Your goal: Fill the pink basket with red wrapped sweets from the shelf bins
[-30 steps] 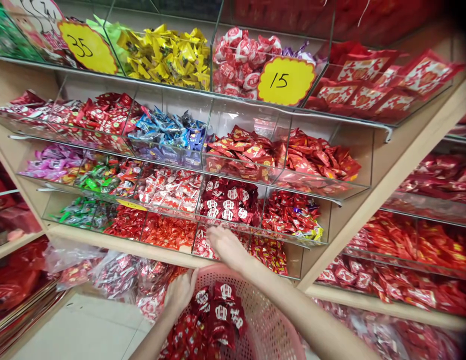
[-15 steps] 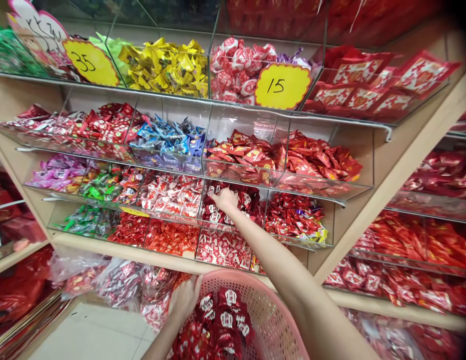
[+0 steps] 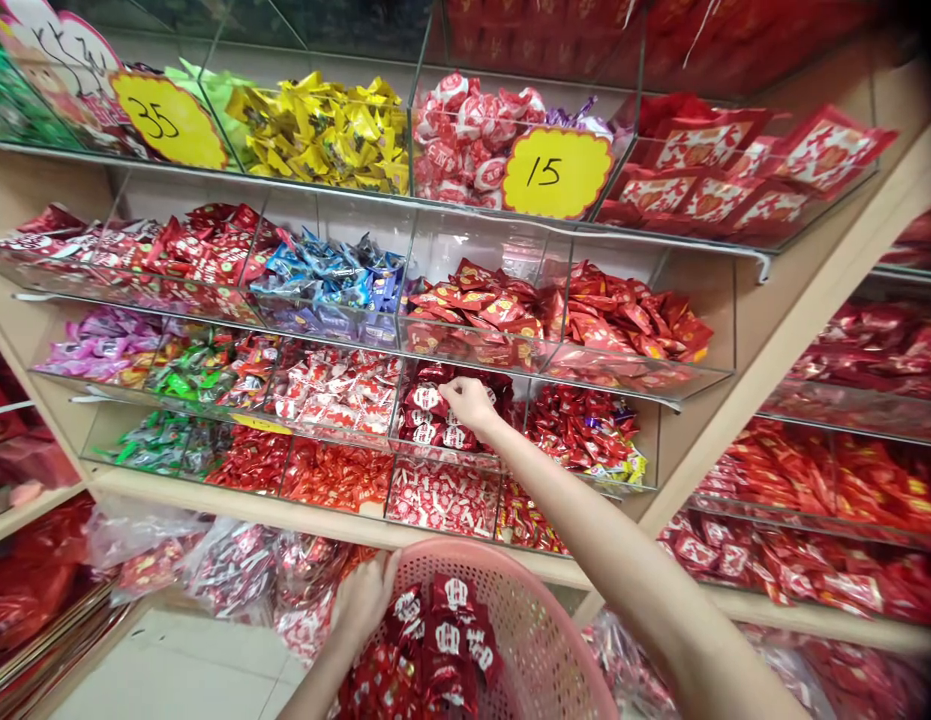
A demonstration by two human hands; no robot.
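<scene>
My left hand (image 3: pixel 364 598) is closed over the rim of a pink plastic basket (image 3: pixel 544 625) low in the view. Dark red wrapped candies (image 3: pixel 448 638) with white print lie inside the basket, beside brighter red packets (image 3: pixel 379 680). Reaching out to the shelf, my right hand (image 3: pixel 471 402) is over a clear bin of the same dark red candies (image 3: pixel 424 432). Its fingers are pinched together right at the edge of one candy (image 3: pixel 427 397); whether they grip it is hard to see.
Clear-walled bins of candy fill the rack: white-and-red pieces (image 3: pixel 337 390) left of my right hand, mixed red ones (image 3: pixel 585 430) to its right. A bin lip (image 3: pixel 472 350) runs just above the hand. Plastic bags of candy (image 3: pixel 232 565) lie on the floor left of the basket.
My right hand has shifted slightly right and a little down within the dark red candy bin, its fingers drawn closer together. My left hand keeps its hold on the basket rim.
</scene>
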